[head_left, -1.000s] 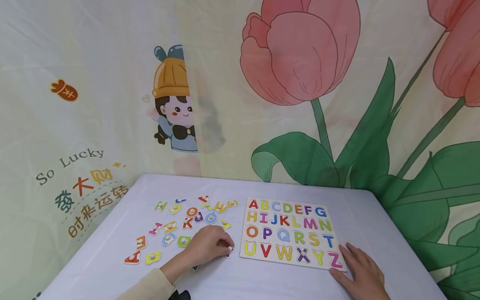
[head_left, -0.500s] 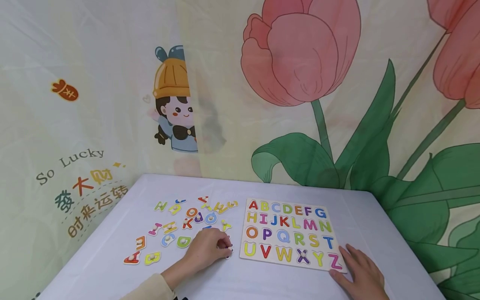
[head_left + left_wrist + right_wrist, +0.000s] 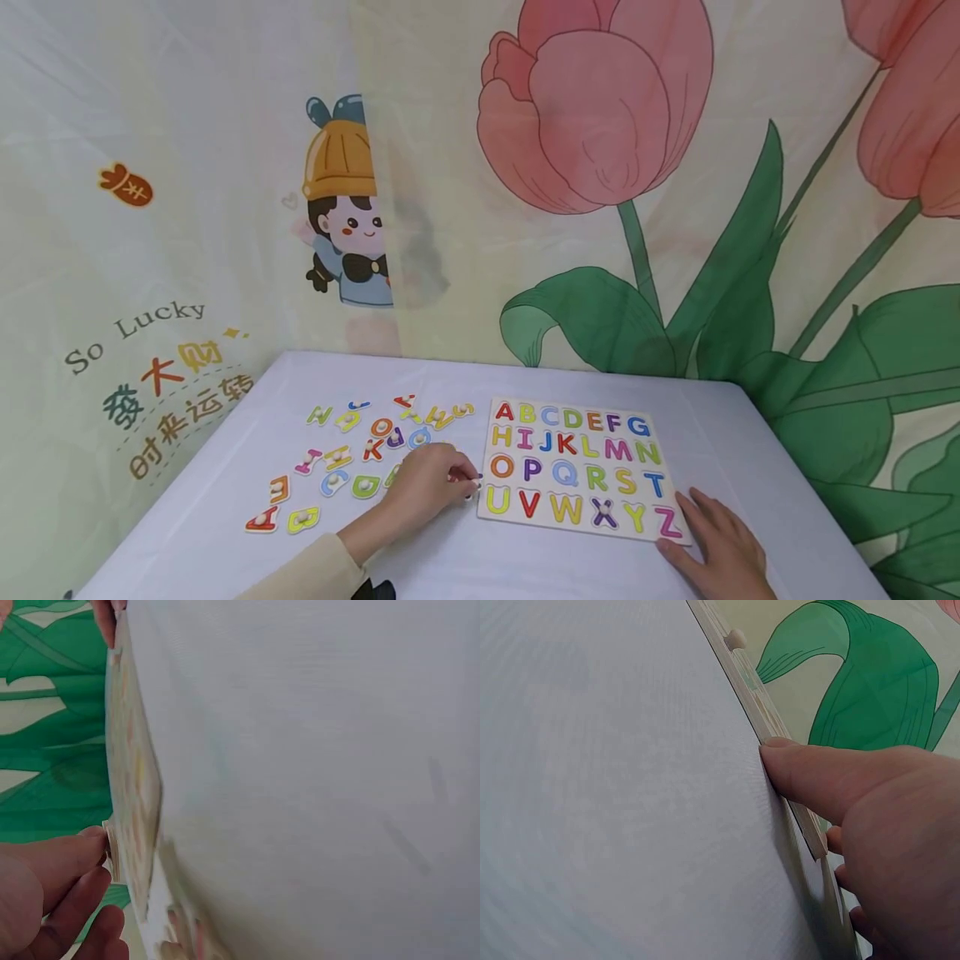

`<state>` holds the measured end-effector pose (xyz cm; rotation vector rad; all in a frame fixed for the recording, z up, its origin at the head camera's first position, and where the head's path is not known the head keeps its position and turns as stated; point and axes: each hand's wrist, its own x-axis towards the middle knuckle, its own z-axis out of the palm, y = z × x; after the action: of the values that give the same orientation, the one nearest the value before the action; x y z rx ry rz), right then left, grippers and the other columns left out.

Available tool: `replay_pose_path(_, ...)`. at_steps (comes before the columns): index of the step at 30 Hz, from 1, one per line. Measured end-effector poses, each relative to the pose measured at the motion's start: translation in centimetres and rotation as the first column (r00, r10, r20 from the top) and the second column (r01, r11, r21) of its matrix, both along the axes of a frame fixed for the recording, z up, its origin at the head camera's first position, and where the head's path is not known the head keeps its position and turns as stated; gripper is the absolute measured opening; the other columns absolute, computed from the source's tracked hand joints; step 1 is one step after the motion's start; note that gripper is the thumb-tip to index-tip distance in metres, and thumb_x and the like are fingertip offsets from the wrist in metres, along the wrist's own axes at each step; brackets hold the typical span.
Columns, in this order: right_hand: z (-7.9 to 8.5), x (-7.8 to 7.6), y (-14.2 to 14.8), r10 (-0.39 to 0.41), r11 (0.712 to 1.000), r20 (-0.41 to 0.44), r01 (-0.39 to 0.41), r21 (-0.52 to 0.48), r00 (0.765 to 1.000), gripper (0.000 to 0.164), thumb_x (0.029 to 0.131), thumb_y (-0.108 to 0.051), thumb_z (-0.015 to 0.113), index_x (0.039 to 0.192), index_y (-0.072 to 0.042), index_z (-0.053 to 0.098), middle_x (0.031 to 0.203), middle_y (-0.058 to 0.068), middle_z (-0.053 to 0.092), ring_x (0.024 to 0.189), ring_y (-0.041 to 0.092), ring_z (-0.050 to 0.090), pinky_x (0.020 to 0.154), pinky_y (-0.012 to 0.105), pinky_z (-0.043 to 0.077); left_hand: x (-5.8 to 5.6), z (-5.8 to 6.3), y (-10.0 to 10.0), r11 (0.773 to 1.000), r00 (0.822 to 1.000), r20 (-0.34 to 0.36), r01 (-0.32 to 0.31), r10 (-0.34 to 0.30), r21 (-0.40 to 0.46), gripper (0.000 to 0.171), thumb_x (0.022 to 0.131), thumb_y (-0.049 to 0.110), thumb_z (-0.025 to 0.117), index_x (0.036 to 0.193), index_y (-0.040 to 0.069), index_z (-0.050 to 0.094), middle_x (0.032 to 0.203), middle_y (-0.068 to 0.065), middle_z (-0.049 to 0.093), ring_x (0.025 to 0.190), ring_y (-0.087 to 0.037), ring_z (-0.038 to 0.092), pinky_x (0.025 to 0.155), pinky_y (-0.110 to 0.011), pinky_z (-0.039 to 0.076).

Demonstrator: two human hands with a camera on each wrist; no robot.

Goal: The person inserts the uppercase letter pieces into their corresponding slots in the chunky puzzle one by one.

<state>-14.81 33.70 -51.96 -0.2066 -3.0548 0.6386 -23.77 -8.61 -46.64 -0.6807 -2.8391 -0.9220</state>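
Observation:
My left hand (image 3: 435, 483) pinches a small letter piece between thumb and fingertips, just off the left edge of the alphabet puzzle board (image 3: 555, 527). Only a dark purplish edge of this letter piece (image 3: 112, 851) shows, so its letter is hidden. At the board's near right corner, by the pink Z, rests my right hand (image 3: 722, 546) with its fingers fairly straight. Its thumb (image 3: 802, 769) presses the board's near edge in the right wrist view. A purple X piece (image 3: 604, 512) with a knob sits in the board's bottom row.
Several knobbed letter pieces lie scattered left of the board, among them a red A (image 3: 262, 519), a yellow B (image 3: 303, 519) and a green D (image 3: 366, 486). A printed cloth (image 3: 442, 325) hangs behind the white table (image 3: 225, 467).
My left hand has lifted the letter piece and moved right and slightly away, up to the board's left edge. The right hand keeps its place at the board's corner.

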Motion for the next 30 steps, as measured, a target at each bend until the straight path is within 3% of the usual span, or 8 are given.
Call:
replay_pose_path(9,-0.2,-0.2,0.0,-0.005,1.0,0.021,0.005,-0.004,1.0,0.109,0.088,-0.078,0.067,0.16,-0.001,0.041,0.164,0.029,0.029,0.142,0.061,0.021,0.107,0.087,0.017,-2.7,1.3,4.9,1.0,1.0,0.017,0.011,-0.011,0.009,0.004,0.09,0.024,0.087,0.09,0.025,0.083,0.079,0.02,0.064,0.083,-0.006,0.056,0.08,-0.031,0.047)
replay_pose_path(18,-0.2,-0.1,-0.1,0.005,1.0,0.028,-0.005,0.003,1.0,0.107,0.09,-0.074,0.067,0.16,0.001,0.04,0.162,0.032,0.03,0.141,0.062,0.023,0.108,0.087,0.018,-5.0,1.3,10.7,0.998,0.998,0.004,0.062,-0.062,0.028,0.005,0.092,0.026,0.086,0.096,0.023,0.084,0.081,0.02,0.065,0.081,-0.002,0.054,0.086,-0.03,0.049)
replay_pose_path(25,-0.1,-0.2,-0.4,0.003,1.0,0.017,-0.003,0.016,1.0,0.105,0.09,-0.074,0.067,0.16,0.001,0.041,0.163,0.03,0.032,0.142,0.061,0.024,0.109,0.087,0.018,-6.6,0.8,13.6,0.996,0.997,-0.008,0.071,-0.071,0.055,0.004,0.092,0.024,0.086,0.094,0.021,0.084,0.08,0.018,0.067,0.081,-0.004,0.054,0.079,-0.025,0.047)
replay_pose_path(30,-0.1,-0.1,-0.1,0.007,1.0,0.009,-0.007,0.027,1.0,0.104,0.091,-0.072,0.068,0.159,0.002,0.042,0.162,0.032,0.032,0.141,0.061,0.025,0.109,0.086,0.018,-8.1,0.0,15.5,0.996,0.998,-0.009,0.066,-0.066,0.062,0.006,0.093,0.026,0.085,0.098,0.022,0.084,0.082,0.019,0.067,0.083,-0.003,0.055,0.084,-0.026,0.048)
